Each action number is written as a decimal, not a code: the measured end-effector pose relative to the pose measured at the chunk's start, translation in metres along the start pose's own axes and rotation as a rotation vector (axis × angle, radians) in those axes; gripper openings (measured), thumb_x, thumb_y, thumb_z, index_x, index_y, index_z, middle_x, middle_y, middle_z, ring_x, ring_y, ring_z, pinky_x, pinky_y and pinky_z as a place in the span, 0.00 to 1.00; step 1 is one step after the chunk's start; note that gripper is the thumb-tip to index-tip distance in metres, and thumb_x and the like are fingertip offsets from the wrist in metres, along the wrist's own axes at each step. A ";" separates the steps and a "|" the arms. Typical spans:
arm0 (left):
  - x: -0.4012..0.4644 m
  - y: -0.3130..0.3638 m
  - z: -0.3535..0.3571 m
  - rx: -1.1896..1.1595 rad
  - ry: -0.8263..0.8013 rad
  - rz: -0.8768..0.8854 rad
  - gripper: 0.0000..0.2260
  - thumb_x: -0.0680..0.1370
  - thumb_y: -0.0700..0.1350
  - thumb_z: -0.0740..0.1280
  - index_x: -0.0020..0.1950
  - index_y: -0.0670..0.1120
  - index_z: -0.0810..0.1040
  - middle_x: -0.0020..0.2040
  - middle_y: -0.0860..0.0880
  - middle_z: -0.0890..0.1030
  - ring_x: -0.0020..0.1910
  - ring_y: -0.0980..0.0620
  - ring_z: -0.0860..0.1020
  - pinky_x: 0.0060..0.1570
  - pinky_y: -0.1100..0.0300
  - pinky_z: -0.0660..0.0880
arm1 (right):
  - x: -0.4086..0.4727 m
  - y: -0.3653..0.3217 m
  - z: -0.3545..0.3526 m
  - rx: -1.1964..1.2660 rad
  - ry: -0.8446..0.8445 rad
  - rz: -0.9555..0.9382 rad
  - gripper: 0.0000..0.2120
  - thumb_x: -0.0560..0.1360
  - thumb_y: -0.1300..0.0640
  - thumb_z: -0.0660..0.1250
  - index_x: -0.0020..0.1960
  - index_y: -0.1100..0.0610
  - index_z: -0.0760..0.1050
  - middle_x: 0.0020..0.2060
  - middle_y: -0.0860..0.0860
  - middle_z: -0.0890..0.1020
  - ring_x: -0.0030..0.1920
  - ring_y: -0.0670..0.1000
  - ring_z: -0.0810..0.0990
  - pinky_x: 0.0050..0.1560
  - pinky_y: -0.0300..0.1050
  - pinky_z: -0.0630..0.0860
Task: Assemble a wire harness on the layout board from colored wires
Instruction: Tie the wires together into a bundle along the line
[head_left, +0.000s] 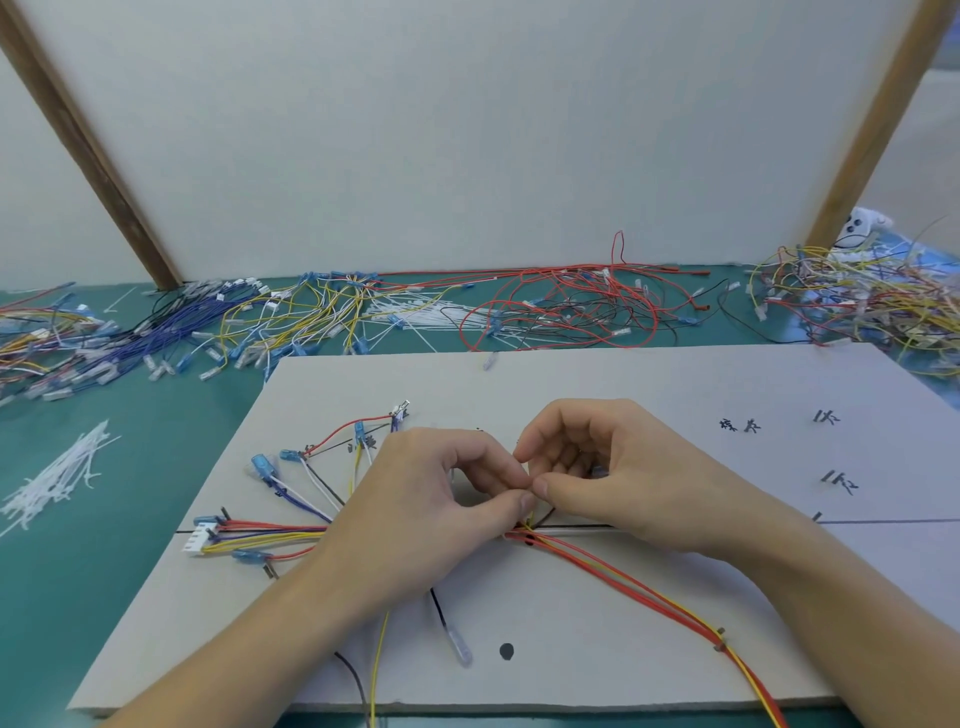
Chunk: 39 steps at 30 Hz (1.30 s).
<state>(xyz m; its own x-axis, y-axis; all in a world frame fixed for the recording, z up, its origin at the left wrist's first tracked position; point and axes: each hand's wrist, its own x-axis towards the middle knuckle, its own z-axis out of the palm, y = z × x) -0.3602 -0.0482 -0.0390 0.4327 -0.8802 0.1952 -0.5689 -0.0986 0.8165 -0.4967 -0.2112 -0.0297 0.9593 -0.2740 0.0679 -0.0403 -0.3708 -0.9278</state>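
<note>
Red and yellow wires (613, 574) seem limp and light; we pinch them at the junction, left hand (431, 499) and right hand (597, 467) fingertips together.

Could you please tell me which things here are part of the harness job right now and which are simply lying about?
In use: left hand, right hand, wire bundle, layout board, white connector.
Lying about: cable ties, red wire pile, blue wire pile.
</note>
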 end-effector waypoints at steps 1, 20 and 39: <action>0.000 0.000 0.000 0.003 0.003 0.001 0.04 0.74 0.45 0.78 0.42 0.55 0.86 0.37 0.56 0.86 0.34 0.63 0.80 0.35 0.75 0.69 | 0.000 0.000 0.000 0.001 -0.001 0.003 0.13 0.75 0.69 0.70 0.49 0.51 0.82 0.39 0.49 0.84 0.37 0.44 0.77 0.39 0.37 0.75; -0.001 -0.003 0.001 0.030 -0.007 -0.006 0.03 0.75 0.47 0.76 0.44 0.56 0.86 0.39 0.58 0.86 0.40 0.60 0.84 0.41 0.71 0.74 | 0.000 0.001 0.000 -0.001 0.001 0.001 0.14 0.75 0.69 0.68 0.52 0.51 0.81 0.39 0.50 0.84 0.37 0.45 0.77 0.40 0.38 0.75; -0.001 0.002 0.003 0.029 0.014 0.016 0.05 0.74 0.44 0.77 0.42 0.55 0.86 0.36 0.58 0.85 0.25 0.68 0.74 0.30 0.77 0.66 | 0.001 0.003 0.001 -0.003 -0.002 0.010 0.14 0.75 0.67 0.68 0.51 0.50 0.82 0.39 0.51 0.84 0.37 0.45 0.76 0.40 0.40 0.74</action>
<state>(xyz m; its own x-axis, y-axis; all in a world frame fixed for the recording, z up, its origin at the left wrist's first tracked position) -0.3634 -0.0486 -0.0394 0.4333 -0.8751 0.2157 -0.5955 -0.0983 0.7973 -0.4958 -0.2122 -0.0331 0.9596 -0.2755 0.0579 -0.0505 -0.3711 -0.9272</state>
